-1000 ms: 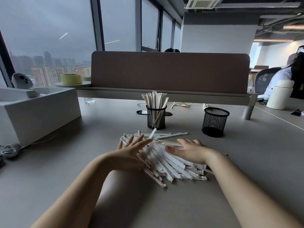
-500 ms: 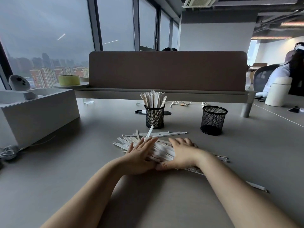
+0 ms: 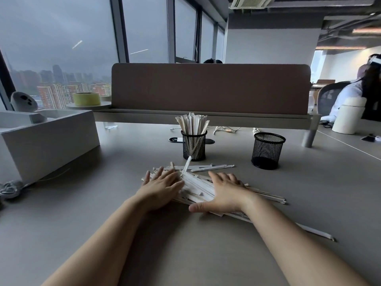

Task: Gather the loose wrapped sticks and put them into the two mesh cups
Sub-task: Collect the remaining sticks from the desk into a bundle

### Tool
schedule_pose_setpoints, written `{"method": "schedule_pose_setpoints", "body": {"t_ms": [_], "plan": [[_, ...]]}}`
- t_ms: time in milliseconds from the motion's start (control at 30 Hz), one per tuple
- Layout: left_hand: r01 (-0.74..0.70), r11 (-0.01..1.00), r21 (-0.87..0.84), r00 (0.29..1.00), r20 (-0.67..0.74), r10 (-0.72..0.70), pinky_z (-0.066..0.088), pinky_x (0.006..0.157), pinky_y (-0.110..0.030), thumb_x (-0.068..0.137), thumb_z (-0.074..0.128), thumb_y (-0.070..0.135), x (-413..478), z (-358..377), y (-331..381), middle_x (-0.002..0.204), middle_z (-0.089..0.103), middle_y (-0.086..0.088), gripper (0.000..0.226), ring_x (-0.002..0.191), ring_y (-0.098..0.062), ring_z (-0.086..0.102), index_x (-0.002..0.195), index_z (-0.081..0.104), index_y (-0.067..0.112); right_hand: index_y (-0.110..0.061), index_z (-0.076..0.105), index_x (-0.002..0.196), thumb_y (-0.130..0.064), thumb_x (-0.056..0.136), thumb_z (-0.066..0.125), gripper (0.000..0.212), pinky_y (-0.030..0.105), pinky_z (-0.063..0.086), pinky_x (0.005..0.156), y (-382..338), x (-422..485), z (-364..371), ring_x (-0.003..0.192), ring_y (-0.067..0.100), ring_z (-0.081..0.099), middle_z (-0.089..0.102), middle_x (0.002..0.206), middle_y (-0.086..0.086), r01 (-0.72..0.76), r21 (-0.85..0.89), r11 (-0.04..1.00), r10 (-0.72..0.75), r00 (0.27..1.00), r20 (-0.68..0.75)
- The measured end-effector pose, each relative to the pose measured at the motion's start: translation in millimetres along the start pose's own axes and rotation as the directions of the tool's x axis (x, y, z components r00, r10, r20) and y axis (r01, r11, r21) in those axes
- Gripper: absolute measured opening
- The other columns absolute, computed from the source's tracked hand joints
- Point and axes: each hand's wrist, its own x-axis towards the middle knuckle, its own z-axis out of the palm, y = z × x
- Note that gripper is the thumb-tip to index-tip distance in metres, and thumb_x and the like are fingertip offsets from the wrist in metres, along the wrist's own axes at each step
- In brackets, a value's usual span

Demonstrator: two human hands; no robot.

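Note:
A heap of white paper-wrapped sticks (image 3: 198, 187) lies on the grey table in front of me. My left hand (image 3: 161, 187) rests flat on the heap's left side, fingers spread. My right hand (image 3: 223, 193) presses flat on its right side, thumb stretched toward me along the table. Neither hand grips a stick. Behind the heap stands a black mesh cup (image 3: 194, 145) packed with upright sticks. A second black mesh cup (image 3: 267, 150) to the right looks empty. One stray stick (image 3: 317, 232) lies beside my right forearm, and others (image 3: 214, 167) lie behind the heap.
A white box (image 3: 47, 141) sits at the left, with cables (image 3: 10, 188) by its corner. A brown divider panel (image 3: 210, 87) closes the far edge of the desk. A white cylinder (image 3: 348, 116) and a seated person (image 3: 360, 91) are at the right.
Both hands came together over the heap and pressed it into a tighter bundle; they now lie a little further apart on it. One stick was left out beside my right forearm.

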Motion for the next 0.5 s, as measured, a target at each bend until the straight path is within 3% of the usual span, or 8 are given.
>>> {"method": "schedule_pose_setpoints", "body": {"t_ms": [133,267,400,500], "plan": [[-0.056,0.997,-0.050,0.998,-0.036,0.054,-0.004,0.119,-0.042,0.101,0.024,0.035,-2.4,-2.5,9.9,0.159,0.018,0.005,0.048,0.148,-0.014,0.007,0.148,0.026,0.024,-0.020,0.003,0.151,-0.094,0.050,0.047,0.132,0.046,0.016,0.114,-8.0,3.7,6.3,0.143,0.029,0.012,0.015,0.158,0.004,-0.003,0.011,1.000,0.003,0.999,-0.054],[-0.117,0.991,-0.058,0.986,-0.125,0.109,0.018,0.116,-0.035,0.078,0.021,0.038,-7.1,-6.8,8.0,0.149,0.040,-0.003,0.068,0.139,-0.019,0.033,0.142,0.040,0.023,-0.018,0.008,0.150,-0.093,0.049,0.050,0.133,0.045,0.020,0.112,-10.6,6.9,8.5,0.140,0.031,0.018,0.022,0.154,0.007,-0.003,-0.014,1.000,0.001,0.996,-0.084],[-0.147,0.989,-0.019,0.973,-0.182,0.141,0.016,0.117,-0.042,0.092,0.037,0.017,-8.8,-10.4,6.4,0.140,0.052,0.005,0.047,0.135,-0.017,0.038,0.138,0.043,0.025,-0.018,0.013,0.149,-0.091,0.051,0.052,0.128,0.045,0.022,0.111,-10.6,8.1,7.3,0.139,0.030,0.020,0.025,0.153,0.008,-0.007,-0.018,1.000,0.005,0.995,-0.097],[-0.168,0.984,-0.054,0.962,-0.226,0.152,0.010,0.119,-0.042,0.091,0.038,0.006,-14.7,-15.8,11.5,0.126,0.061,0.016,0.049,0.131,-0.011,0.041,0.135,0.044,0.027,-0.018,0.017,0.147,-0.089,0.052,0.055,0.125,0.045,0.022,0.110,-10.5,8.6,6.0,0.139,0.030,0.021,0.026,0.152,0.008,-0.005,-0.007,1.000,0.004,0.995,-0.103]]}}
